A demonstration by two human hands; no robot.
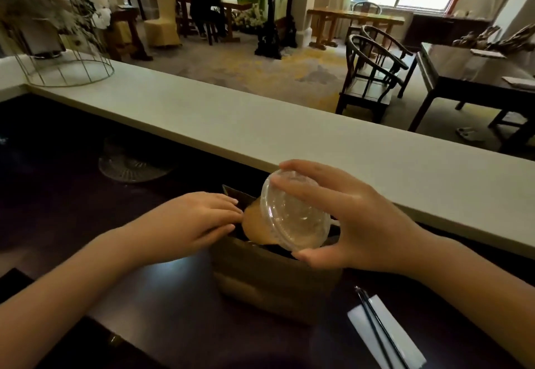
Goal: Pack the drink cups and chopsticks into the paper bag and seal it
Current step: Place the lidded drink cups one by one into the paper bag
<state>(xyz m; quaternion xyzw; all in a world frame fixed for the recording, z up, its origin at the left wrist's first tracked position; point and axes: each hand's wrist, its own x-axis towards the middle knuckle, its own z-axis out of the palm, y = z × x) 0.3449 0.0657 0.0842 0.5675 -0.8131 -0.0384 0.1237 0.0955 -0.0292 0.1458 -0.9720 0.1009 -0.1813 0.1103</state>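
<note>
**Cup Going Into the Bag**

While the left hand (199,221) lies flat and holds the bag (275,279) open, gripping nothing, the right hand (347,224) wraps its fingers round a tilted cup (289,221) at the bag's mouth. The chopsticks (379,331) lie beside the bag, not packed yet. Sealing is left too.

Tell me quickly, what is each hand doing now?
Left hand: open, fingers resting on the paper bag rim, gripping nothing.
Right hand: closed around the lidded drink cup, tilted over the bag opening.
</note>
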